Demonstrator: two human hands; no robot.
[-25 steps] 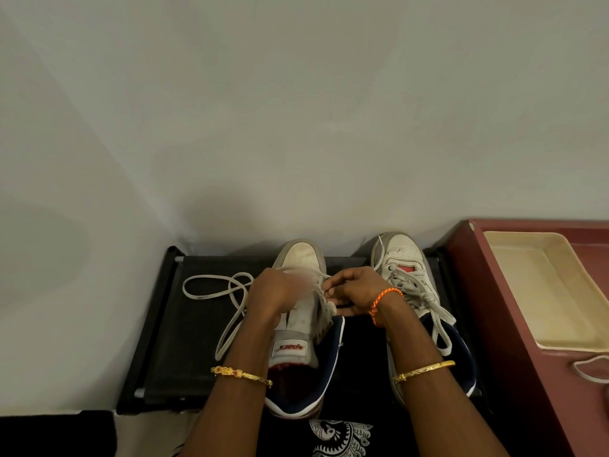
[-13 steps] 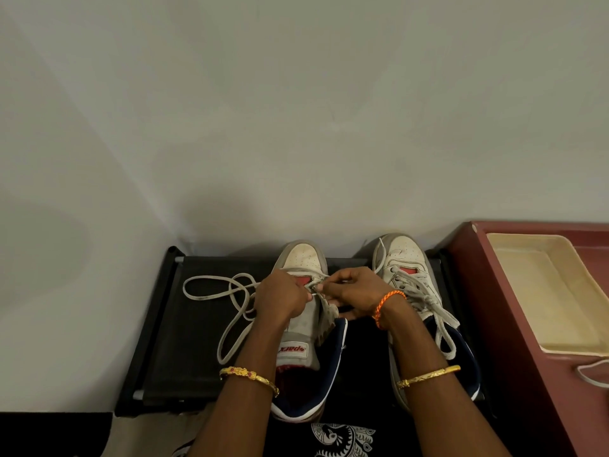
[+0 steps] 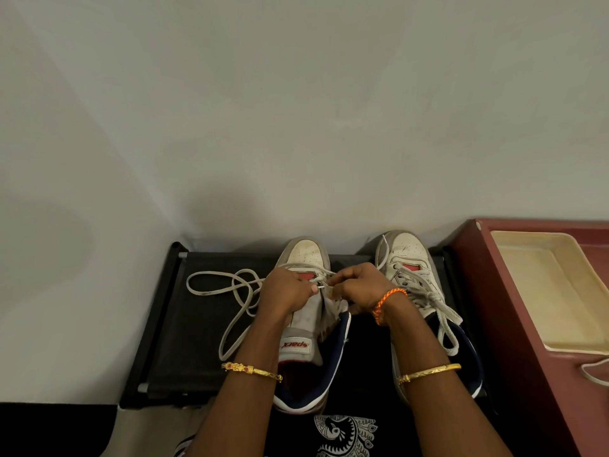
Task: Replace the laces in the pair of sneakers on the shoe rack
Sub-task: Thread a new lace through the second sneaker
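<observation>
Two white sneakers with navy collars stand toe-to-wall on the black shoe rack (image 3: 171, 324). Over the left sneaker (image 3: 304, 255) both hands meet near its lowest eyelets. My left hand (image 3: 285, 291) pinches the white lace (image 3: 217, 293) near its tip at the shoe's left side. My right hand (image 3: 359, 288) pinches the lace and the eyelet flap on the right side. The lace's slack lies looped on the rack to the left. The right sneaker (image 3: 408, 255) is fully laced, its ends hanging loose.
A maroon cabinet (image 3: 494, 308) stands to the right of the rack, carrying a cream tray (image 3: 540, 291). Another white lace (image 3: 593, 374) lies at its front right. A grey wall runs right behind the shoes.
Both hands have drawn closer together over the left sneaker's lower eyelets, and the lace tip now shows between them. The loops on the rack have shifted slightly.
</observation>
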